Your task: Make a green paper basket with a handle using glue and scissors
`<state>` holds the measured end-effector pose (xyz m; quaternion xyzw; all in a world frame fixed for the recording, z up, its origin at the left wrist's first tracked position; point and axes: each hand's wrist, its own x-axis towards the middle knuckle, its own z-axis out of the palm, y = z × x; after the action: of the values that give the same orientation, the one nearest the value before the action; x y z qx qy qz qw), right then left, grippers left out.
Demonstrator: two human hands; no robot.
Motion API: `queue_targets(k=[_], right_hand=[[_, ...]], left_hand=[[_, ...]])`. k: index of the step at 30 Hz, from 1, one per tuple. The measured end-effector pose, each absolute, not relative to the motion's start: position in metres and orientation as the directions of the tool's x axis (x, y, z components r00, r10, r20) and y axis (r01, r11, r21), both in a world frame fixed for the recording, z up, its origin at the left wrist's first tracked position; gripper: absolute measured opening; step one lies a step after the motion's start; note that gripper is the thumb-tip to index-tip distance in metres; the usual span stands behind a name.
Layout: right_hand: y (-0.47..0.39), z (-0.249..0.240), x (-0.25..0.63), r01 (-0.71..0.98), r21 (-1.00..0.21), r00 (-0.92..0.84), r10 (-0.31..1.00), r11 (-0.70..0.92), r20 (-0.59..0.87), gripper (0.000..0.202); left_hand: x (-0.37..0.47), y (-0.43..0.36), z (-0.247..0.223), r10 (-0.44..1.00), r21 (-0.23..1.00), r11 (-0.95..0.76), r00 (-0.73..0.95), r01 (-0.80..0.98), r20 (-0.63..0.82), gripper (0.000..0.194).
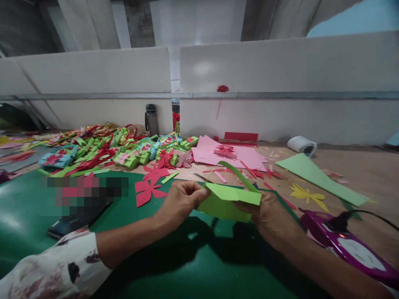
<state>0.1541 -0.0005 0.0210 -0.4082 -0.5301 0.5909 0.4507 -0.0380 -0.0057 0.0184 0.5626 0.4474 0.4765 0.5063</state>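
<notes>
A small lime-green paper bag (229, 205) with a folded flap and a curved strip handle hangs above the green mat (168, 253). My left hand (183, 199) pinches its left upper corner between thumb and fingers. Around the bag's right end, my right hand (268, 209) is closed, with some fingers hidden behind the paper. A thin string-like strand rises near the left corner. Red paper flowers (148, 192) lie on the mat just beyond my left hand.
Finished-looking paper bags (127, 158) are heaped at back left, beside a dark bottle (151, 120). Pink sheets (212, 153), a light green sheet (321, 178) and a yellow cutout (307, 196) lie beyond. A purple power strip (346, 245) sits right; a phone (81, 216) lies left.
</notes>
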Motion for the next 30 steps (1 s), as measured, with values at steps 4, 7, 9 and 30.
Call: queue_targets(k=[4,7,9,30], right_hand=[[0.0000,0.0251,0.1512,-0.115,-0.993,-0.233,0.972,-0.036,-0.008,0.024],[-0.0004,0.0274,0.1494,-0.134,-0.990,-0.221,0.975,-0.043,-0.013,0.027],[-0.0008,0.0285,0.1492,-0.148,-0.988,-0.215,0.976,-0.048,-0.015,0.028],[-0.0004,0.0220,0.1533,-0.141,-0.990,-0.246,0.969,-0.001,0.034,0.028]], left_hand=[[-0.0401,-0.0025,0.0157,0.968,1.000,-0.014,0.252,0.004,0.013,0.021],[-0.0404,-0.0008,0.0140,0.969,1.000,0.024,0.246,0.008,-0.025,0.020],[-0.0409,-0.0007,0.0130,0.975,0.997,-0.012,0.224,0.082,-0.006,0.022],[-0.0413,-0.0008,0.0158,0.883,0.997,-0.083,0.464,-0.005,0.076,0.021]])
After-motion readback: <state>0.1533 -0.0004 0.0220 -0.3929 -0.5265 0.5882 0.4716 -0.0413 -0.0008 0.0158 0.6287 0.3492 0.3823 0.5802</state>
